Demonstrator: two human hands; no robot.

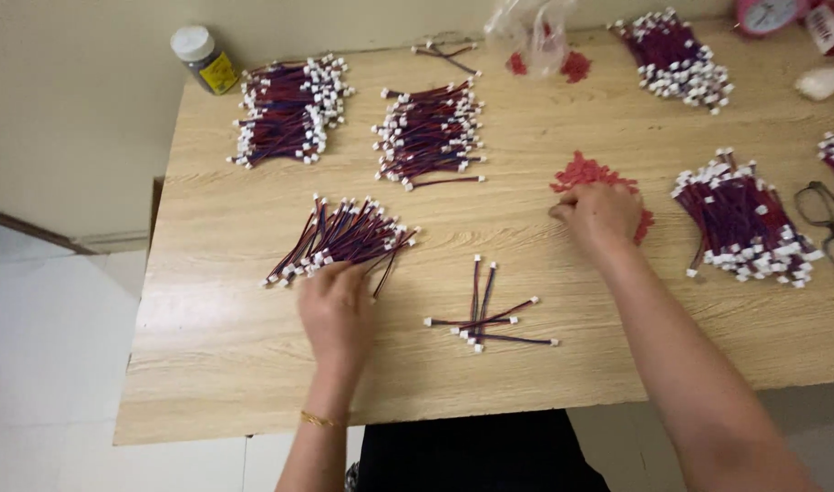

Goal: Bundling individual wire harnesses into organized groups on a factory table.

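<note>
We are resting our left hand (333, 305), fingers curled, on the nearest of six wire bundles (339, 239) on the tabletop (207, 364), while our right hand (599, 214) is pinching at one pile of red caps (586, 171).

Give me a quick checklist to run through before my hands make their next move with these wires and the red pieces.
1. Left hand reaches the loose wire bundle: ok, fingers rest on its near edge.
2. Right hand reaches the red pieces: ok, it lies on the pile.
3. A piece pinched in the right hand: cannot tell, fingertips are curled under.
4. Small wire cluster lies apart from the bundle: ok, bare table between them.
5. Eyeglasses out of the hands' way: ok, at the right edge beside another wire pile.
</note>
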